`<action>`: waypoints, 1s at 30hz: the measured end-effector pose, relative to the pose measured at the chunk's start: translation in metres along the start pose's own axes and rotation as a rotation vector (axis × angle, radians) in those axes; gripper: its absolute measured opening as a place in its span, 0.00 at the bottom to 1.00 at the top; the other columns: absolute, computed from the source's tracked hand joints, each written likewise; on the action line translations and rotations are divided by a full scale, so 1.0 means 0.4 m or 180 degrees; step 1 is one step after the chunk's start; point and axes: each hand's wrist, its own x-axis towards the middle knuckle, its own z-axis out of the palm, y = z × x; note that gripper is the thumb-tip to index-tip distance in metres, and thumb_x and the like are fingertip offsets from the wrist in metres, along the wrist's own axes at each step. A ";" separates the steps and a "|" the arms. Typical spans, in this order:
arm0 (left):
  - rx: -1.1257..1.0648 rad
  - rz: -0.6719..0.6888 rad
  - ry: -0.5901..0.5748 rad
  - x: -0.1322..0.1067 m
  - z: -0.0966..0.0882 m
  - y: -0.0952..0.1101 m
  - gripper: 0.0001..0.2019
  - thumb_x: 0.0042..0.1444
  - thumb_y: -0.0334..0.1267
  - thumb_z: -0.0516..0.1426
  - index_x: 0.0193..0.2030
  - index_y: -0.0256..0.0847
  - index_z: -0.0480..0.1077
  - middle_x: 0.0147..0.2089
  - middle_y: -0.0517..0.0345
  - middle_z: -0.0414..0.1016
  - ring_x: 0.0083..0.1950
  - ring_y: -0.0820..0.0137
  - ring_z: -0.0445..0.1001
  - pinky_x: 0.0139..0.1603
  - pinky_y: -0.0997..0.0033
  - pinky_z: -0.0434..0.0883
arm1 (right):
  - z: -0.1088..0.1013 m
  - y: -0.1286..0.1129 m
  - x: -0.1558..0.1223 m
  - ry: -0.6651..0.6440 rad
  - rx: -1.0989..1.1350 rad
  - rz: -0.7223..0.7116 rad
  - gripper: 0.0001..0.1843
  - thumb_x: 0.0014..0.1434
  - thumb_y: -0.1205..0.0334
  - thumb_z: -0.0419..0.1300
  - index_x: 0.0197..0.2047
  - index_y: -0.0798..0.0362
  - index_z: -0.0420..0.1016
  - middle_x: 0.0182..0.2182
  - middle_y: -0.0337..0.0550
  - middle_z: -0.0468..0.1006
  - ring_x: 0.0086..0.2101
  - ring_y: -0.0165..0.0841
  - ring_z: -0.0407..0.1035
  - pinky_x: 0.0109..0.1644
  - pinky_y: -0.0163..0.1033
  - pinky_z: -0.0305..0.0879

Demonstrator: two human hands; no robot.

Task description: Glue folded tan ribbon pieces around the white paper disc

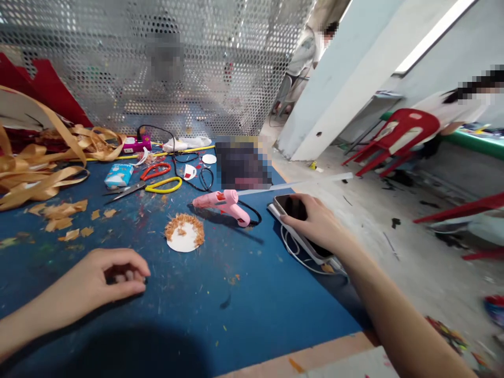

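My right hand [318, 223] grips a smartphone [293, 207] by its sides at the right edge of the blue table, above a white cable and a flat white-edged thing. My left hand [104, 275] rests on the tabletop at the left, fingers loosely curled and thumb apart, with nothing visible in it. Between the hands lies a white paper disc [185, 239] with curled tan ribbon bits around its upper part. Behind it a pink glue gun [220, 203] lies on its side, a long clear glue stick [311, 182] sticking out of its back past the table edge.
Scissors with red and yellow handles [163, 185], a blue packet [119, 175] and cut ribbon pieces [61, 212] lie at the left. Tan ribbon [35, 173] is heaped behind them. A perforated metal panel [177, 105] borders the back. A person sits on a red chair [409, 126] at right.
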 end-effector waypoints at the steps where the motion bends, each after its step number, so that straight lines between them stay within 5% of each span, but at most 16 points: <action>1: 0.0045 0.0182 -0.0087 0.008 0.012 0.014 0.09 0.56 0.43 0.58 0.34 0.41 0.75 0.30 0.63 0.76 0.29 0.75 0.72 0.32 0.78 0.67 | 0.001 -0.001 -0.001 -0.0018 -0.0028 -0.0007 0.33 0.53 0.46 0.57 0.60 0.53 0.64 0.56 0.57 0.69 0.49 0.50 0.70 0.49 0.49 0.67; 8: 0.0409 0.1063 -0.0049 0.078 0.096 0.081 0.06 0.60 0.39 0.58 0.42 0.44 0.73 0.37 0.65 0.74 0.30 0.77 0.71 0.33 0.78 0.67 | -0.001 -0.005 -0.001 -0.0085 -0.0086 0.0054 0.34 0.53 0.46 0.57 0.60 0.55 0.64 0.55 0.58 0.70 0.50 0.50 0.70 0.51 0.51 0.66; 16: 0.1781 0.2341 0.0948 0.073 0.113 0.005 0.13 0.70 0.39 0.45 0.43 0.43 0.70 0.34 0.62 0.74 0.31 0.72 0.74 0.30 0.73 0.65 | -0.002 -0.008 0.002 -0.0046 -0.0028 -0.0006 0.30 0.53 0.52 0.56 0.58 0.54 0.66 0.53 0.58 0.70 0.48 0.50 0.70 0.51 0.54 0.66; 21: 0.2371 0.2799 0.1051 0.033 0.135 -0.008 0.15 0.71 0.36 0.43 0.41 0.42 0.69 0.23 0.66 0.68 0.20 0.72 0.66 0.22 0.70 0.59 | -0.016 0.001 -0.007 0.0002 -0.0097 -0.0321 0.31 0.53 0.49 0.59 0.58 0.54 0.66 0.55 0.60 0.68 0.54 0.55 0.66 0.56 0.59 0.63; 25: 0.2542 0.2883 0.0977 0.024 0.147 -0.003 0.14 0.71 0.34 0.41 0.47 0.40 0.67 0.22 0.68 0.68 0.19 0.73 0.67 0.22 0.69 0.58 | -0.022 -0.066 -0.043 0.0431 0.0012 -0.0811 0.32 0.52 0.44 0.62 0.56 0.49 0.66 0.56 0.58 0.67 0.54 0.54 0.66 0.56 0.57 0.64; 30: 0.2638 0.2835 0.0839 0.026 0.151 -0.007 0.13 0.71 0.34 0.42 0.51 0.38 0.66 0.23 0.68 0.68 0.19 0.72 0.66 0.21 0.67 0.57 | 0.056 -0.187 -0.055 0.0124 0.0388 -0.1660 0.24 0.55 0.50 0.62 0.51 0.51 0.68 0.50 0.53 0.74 0.48 0.48 0.70 0.50 0.52 0.68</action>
